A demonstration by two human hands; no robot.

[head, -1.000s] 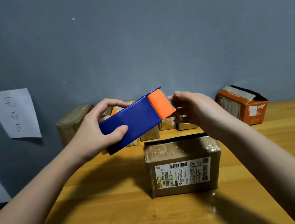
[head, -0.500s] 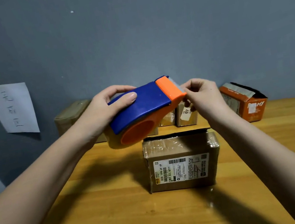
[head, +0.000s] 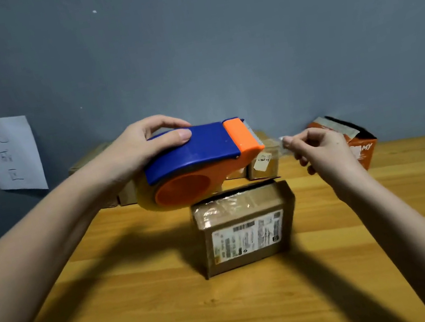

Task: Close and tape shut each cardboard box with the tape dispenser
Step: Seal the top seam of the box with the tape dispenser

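My left hand (head: 141, 148) grips the blue and orange tape dispenser (head: 200, 160) from above, holding it in the air over the back edge of a brown cardboard box (head: 246, 228). That box sits on the wooden table (head: 145, 300), flaps down, with a white shipping label on its front and shiny tape across its top. My right hand (head: 320, 150) pinches the free end of the clear tape (head: 273, 143), which stretches from the dispenser's toothed blade to my fingertips.
An open orange box (head: 355, 141) stands at the back right against the grey wall. Several small brown boxes (head: 263, 164) line the back of the table behind the dispenser. A paper sheet (head: 5, 154) with handwriting hangs on the wall at left.
My right hand has pulled the tape end rightward away from the blade. The dispenser has turned so its orange side and roll face me and has sunk a little toward the box.
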